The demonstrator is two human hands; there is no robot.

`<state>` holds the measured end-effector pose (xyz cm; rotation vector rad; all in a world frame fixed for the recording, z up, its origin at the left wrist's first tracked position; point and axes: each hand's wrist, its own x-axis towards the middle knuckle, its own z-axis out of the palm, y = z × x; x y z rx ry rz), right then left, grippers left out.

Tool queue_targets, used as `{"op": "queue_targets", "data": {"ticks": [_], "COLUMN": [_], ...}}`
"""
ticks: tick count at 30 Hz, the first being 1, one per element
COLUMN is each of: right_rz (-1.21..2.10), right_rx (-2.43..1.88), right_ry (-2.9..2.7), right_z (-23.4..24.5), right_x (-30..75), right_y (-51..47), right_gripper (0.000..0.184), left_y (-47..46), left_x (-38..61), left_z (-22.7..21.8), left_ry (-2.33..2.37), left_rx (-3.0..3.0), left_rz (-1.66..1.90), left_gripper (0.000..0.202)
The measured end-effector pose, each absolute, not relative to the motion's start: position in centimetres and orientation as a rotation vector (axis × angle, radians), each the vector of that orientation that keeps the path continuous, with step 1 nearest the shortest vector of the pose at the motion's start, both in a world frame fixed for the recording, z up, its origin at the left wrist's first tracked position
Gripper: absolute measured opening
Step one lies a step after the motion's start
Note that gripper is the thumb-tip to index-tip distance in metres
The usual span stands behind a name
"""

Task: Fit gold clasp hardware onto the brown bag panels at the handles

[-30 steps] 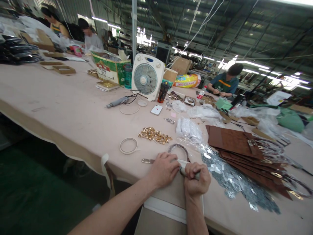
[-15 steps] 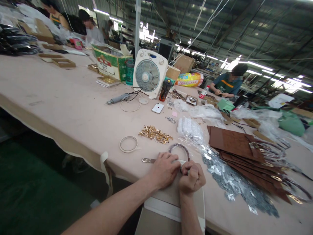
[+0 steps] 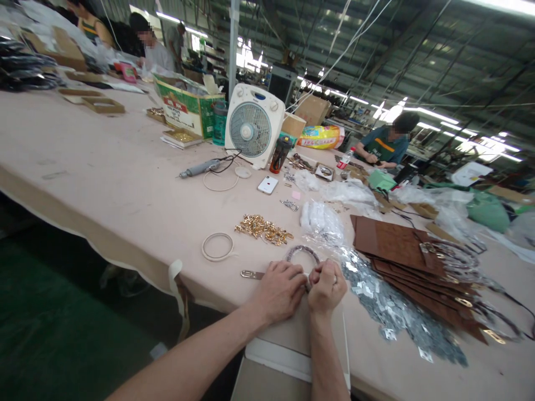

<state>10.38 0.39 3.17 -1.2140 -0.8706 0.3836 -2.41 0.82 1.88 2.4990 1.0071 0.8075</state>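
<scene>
My left hand (image 3: 281, 291) lies palm down on a pale bag panel (image 3: 288, 332), its fingers bent and pressed together over a spot I cannot see. A brown strap with a metal end (image 3: 251, 274) pokes out to its left. Closed into a fist, my right hand (image 3: 327, 285) touches the left fingertips; what it grips is hidden. A wrapped loop handle (image 3: 301, 248) arches just beyond both hands. Behind it lies a pile of gold-coloured metal fittings (image 3: 263, 228). A roll of white tape (image 3: 217, 247) sits to the left.
Small grey metal plates (image 3: 393, 303) spread at right beside stacked brown bag panels (image 3: 397, 245) with handles. Farther back are a fan (image 3: 251, 128), a phone (image 3: 268, 185), an electric screwdriver (image 3: 199, 169) and plastic bags (image 3: 321, 221). Several people work beyond; one person (image 3: 387, 146) sits at right.
My right fist has turned slightly and risen a little, staying against the left hand. My left hand keeps its place on the panel. The whole view has shifted slightly.
</scene>
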Motion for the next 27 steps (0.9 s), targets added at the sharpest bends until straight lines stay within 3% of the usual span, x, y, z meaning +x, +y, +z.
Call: {"op": "queue_targets", "data": {"ticks": [7, 16, 22, 27], "right_rz": [0.568, 0.877, 0.832, 0.744], "right_rx": [-0.976, -1.109, -1.091, -1.150], "right_ry": [-0.647, -0.688, -0.823, -1.048], "right_z": [3.9, 4.0, 3.9, 3.9], "right_x": [12.8, 13.7, 13.0, 12.7], "right_y": [1.3, 4.0, 2.9, 2.0], "right_gripper": [0.039, 0.044, 0.041, 0.045], "left_y": [0.7, 1.0, 1.1, 1.1], "left_x": [-2.5, -2.2, -2.2, -2.1], "left_z": [1.7, 1.4, 1.7, 1.7], "left_ry": [1.005, 1.026, 1.026, 1.018], "left_rx": [2.474, 2.500, 2.489, 2.483], "left_rz": [0.878, 0.903, 0.881, 0.885], "left_gripper": [0.036, 0.028, 0.017, 0.020]}}
